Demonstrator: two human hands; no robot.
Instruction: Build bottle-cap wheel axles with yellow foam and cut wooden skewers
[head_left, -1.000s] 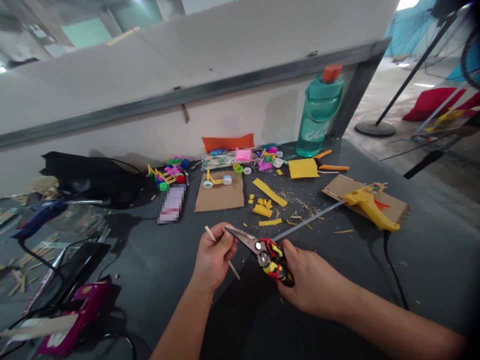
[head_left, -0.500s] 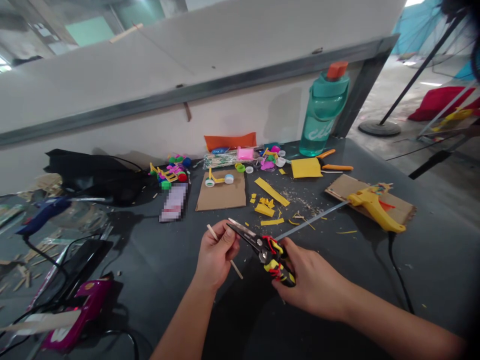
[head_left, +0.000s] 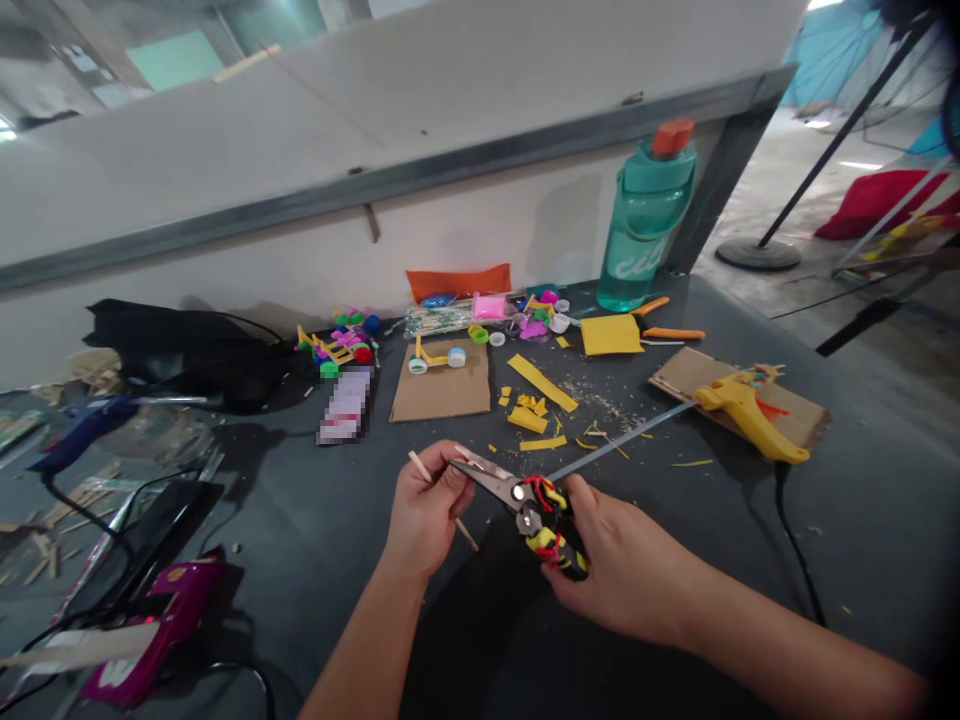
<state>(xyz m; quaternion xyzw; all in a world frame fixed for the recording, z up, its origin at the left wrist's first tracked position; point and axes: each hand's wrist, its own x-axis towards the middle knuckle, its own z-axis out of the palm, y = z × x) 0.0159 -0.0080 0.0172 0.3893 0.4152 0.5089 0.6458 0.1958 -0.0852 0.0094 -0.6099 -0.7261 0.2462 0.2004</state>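
My left hand (head_left: 426, 515) is closed around a thin wooden stick (head_left: 466, 534), whose ends stick out above and below the fingers. In my right hand (head_left: 619, 555) are scissors (head_left: 525, 495) with black, yellow and red handles, gripped from the right. Their blades are slightly parted and point left, with the tips at my left thumb and fingers. Whether something small sits between the blades there is hidden. Beyond the hands lie yellow foam strips and scraps (head_left: 528, 418). A small yellow scooter-like model (head_left: 435, 358) with bottle-cap wheels stands on a cardboard square (head_left: 439, 395).
To the right, a yellow glue gun (head_left: 750, 415) with a long glue stick rests on cardboard. A teal bottle (head_left: 636, 240) and orange-handled pliers (head_left: 671, 332) stand and lie at the back. On the left are a magenta device (head_left: 161, 625), a blue-handled tool (head_left: 86, 435) and cables.
The scissor blades have opened a little wider at my left fingertips. Both hands keep their hold, and the left has shifted very slightly.
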